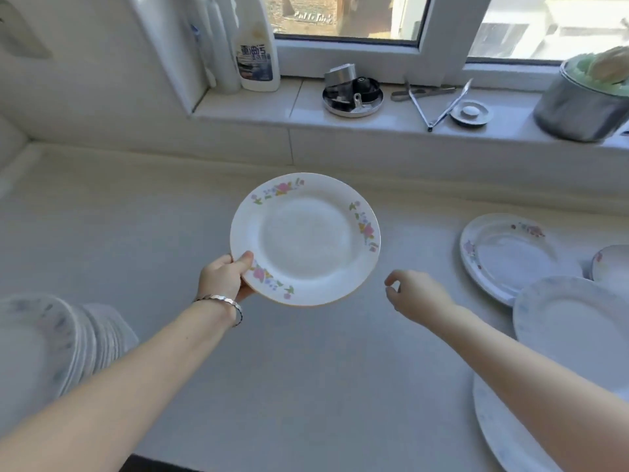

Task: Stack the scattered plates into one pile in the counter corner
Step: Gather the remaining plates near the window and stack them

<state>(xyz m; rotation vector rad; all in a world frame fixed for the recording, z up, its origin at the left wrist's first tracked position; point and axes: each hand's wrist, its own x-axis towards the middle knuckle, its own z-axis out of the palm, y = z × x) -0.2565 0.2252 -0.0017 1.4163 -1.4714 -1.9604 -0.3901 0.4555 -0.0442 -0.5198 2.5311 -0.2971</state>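
Lower left: blurred plate pile (44, 345), many stacked. Right edge: about four loose plates (575, 325) left to collect. Right hand (415, 294) empty, loosely curled. Left hand (224, 279) pinches the floral plate (306, 238) by its rim, mid-frame over the counter (306, 386). Probably past halfway.

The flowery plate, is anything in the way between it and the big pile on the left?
No. The flowery plate is held up by the left hand, and only bare counter shows between it and the pile.
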